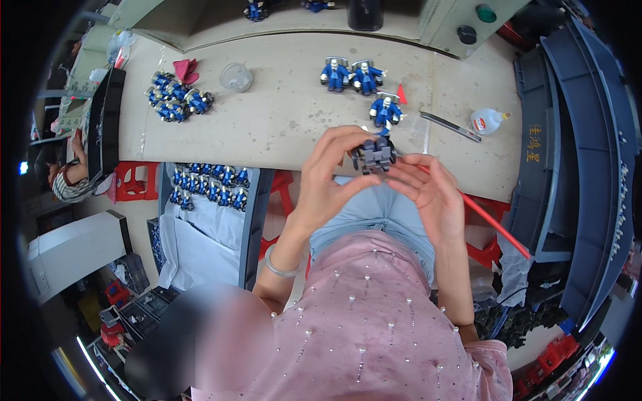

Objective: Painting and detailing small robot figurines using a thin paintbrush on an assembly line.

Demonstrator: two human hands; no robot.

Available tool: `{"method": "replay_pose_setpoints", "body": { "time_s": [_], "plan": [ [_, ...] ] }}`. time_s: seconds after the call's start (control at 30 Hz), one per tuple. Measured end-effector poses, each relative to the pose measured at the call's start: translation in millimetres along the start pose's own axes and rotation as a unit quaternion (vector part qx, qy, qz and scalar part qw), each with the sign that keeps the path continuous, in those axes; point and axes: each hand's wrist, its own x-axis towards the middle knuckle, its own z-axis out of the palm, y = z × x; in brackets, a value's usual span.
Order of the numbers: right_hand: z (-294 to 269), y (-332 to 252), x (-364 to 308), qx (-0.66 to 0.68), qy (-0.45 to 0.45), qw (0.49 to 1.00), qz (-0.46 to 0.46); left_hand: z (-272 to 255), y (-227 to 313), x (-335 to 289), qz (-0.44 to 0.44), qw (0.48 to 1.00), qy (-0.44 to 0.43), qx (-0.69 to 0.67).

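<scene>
A small grey and blue toy robot figure (375,154) is held over the near edge of the beige worktable (281,113). My left hand (329,177) pinches its left side with thumb and fingers. My right hand (428,190) supports it from the right and below, and a long red rod (491,224) runs from that hand down to the right. Three finished blue figures stand on the table just beyond: two side by side (349,75) and one nearer (385,110).
A heap of blue figures (175,99) lies at the table's left beside a clear plastic cup (236,77). A grey crate (204,220) holding several blue figures sits below the table on my left. A small glue bottle (487,121) and dark stacked bins (582,154) are on the right.
</scene>
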Motion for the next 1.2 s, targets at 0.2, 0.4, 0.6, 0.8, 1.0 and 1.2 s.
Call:
{"method": "replay_pose_setpoints", "body": {
  "time_s": [0.2,0.4,0.6,0.8,1.0,1.2],
  "plan": [
    [-11,-12,1,-0.198,0.038,0.968,-0.148,-20,-52,10,0.043,0.988,0.093,0.112],
    [-42,-2,4,-0.260,0.051,0.941,-0.211,-31,-75,2,0.051,0.983,0.032,0.173],
    [-45,5,1,-0.332,0.036,0.918,-0.214,-37,-74,-20,0.069,0.982,0.063,0.166],
    [-35,19,-1,-0.349,0.026,0.905,-0.240,-15,-95,-36,0.089,0.960,0.204,0.168],
    [-34,30,-13,-0.366,0.005,0.898,-0.246,-28,-96,-36,0.068,0.975,0.148,0.149],
    [-14,45,24,-0.511,-0.052,0.759,-0.401,-62,-91,-6,0.054,0.993,-0.050,0.094]
  ]
}}
